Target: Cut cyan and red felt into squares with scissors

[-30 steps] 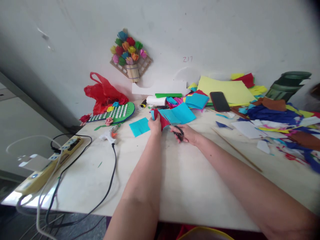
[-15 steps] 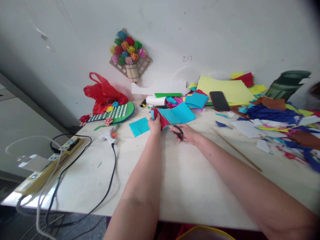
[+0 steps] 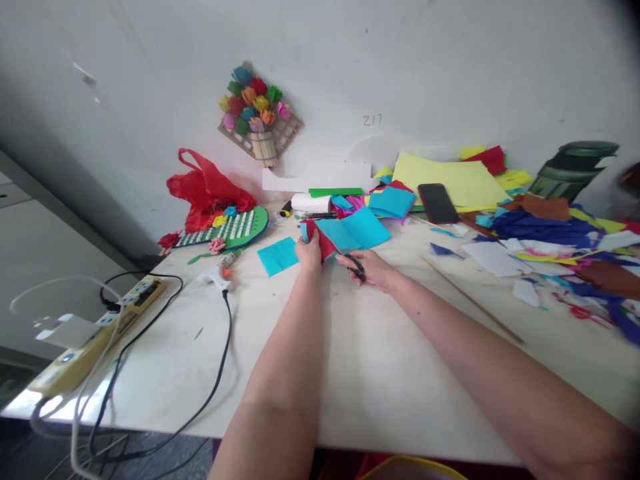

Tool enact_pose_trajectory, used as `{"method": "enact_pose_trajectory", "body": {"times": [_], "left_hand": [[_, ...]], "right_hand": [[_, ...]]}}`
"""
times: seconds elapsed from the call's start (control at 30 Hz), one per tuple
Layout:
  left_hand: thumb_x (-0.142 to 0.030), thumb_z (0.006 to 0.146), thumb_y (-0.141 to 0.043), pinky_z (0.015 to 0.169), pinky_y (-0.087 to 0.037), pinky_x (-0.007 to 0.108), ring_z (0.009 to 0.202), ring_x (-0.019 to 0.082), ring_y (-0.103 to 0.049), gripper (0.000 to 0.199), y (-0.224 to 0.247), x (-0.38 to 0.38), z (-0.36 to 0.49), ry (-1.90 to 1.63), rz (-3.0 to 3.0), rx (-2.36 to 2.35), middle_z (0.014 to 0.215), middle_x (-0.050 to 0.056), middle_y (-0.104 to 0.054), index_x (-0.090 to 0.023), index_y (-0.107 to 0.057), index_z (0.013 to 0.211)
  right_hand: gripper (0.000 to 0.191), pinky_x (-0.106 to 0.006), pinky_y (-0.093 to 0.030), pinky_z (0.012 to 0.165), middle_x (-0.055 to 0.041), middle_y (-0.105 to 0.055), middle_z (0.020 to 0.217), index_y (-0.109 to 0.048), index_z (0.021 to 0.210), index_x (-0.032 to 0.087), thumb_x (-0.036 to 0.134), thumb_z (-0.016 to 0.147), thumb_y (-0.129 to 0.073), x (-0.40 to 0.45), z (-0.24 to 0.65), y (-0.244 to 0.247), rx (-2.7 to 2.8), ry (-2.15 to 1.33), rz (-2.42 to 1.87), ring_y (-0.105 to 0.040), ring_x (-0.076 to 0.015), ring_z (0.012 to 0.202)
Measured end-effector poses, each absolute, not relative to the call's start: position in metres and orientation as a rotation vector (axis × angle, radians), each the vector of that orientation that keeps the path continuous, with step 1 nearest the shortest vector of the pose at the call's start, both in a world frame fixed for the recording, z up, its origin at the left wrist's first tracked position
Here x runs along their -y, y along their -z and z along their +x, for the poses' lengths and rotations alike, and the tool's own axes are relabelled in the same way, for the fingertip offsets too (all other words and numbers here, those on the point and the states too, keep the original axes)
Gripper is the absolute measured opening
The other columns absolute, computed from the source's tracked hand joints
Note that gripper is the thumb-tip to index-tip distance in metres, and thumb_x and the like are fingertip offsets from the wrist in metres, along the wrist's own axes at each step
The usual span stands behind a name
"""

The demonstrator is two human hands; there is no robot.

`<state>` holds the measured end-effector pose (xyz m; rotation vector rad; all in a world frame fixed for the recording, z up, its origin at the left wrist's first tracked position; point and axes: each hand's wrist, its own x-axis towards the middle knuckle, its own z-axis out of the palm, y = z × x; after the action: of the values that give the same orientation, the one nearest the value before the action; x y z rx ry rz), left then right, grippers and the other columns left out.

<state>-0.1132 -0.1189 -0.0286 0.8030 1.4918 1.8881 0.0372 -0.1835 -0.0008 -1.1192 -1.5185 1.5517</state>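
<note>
My left hand [image 3: 309, 252] is closed, its thumb pressed on a folded piece of red paper [image 3: 326, 245] with a bit of blue paper along its left edge. In my right hand [image 3: 373, 268] is a pair of black-handled scissors [image 3: 356, 267], fingers wrapped round the handles. The blades point up and left, against the red paper; whether they are parted I cannot tell. Just beyond the hands lies a creased sheet of blue paper [image 3: 367, 228]. A smaller blue paper square [image 3: 277, 257] rests left of my left hand.
On the left are a white hot glue gun [image 3: 219, 273], its black cord and a power strip [image 3: 100, 330]. A thin wooden stick [image 3: 473, 299] lies to the right. Farther back are a phone [image 3: 438, 203], yellow paper [image 3: 465, 180] and heaped paper scraps [image 3: 545, 227].
The scissors' handles have shifted slightly in my right hand beside the red paper. My left hand keeps its hold, and the whole view has tilted a little.
</note>
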Motion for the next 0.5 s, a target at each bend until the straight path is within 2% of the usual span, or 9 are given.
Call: {"method": "enact_pose_trajectory", "body": {"times": [0.5], "left_hand": [[-0.035,0.069,-0.063,0.059,-0.047,0.027,0.070,0.020,-0.063,0.024,0.0217,0.1265,-0.1109,-1.888,0.792,-1.492,0.073,0.007,-0.065,-0.013,-0.062,0.079]], "right_hand": [[0.037,-0.016,-0.029,0.031,0.0061,-0.046,0.044,-0.056,0.066,0.015,0.048,0.064,-0.070,0.1806,0.0375,0.0084,1.505,-1.512,-1.093,-0.038,-0.0033,0.032]]}}
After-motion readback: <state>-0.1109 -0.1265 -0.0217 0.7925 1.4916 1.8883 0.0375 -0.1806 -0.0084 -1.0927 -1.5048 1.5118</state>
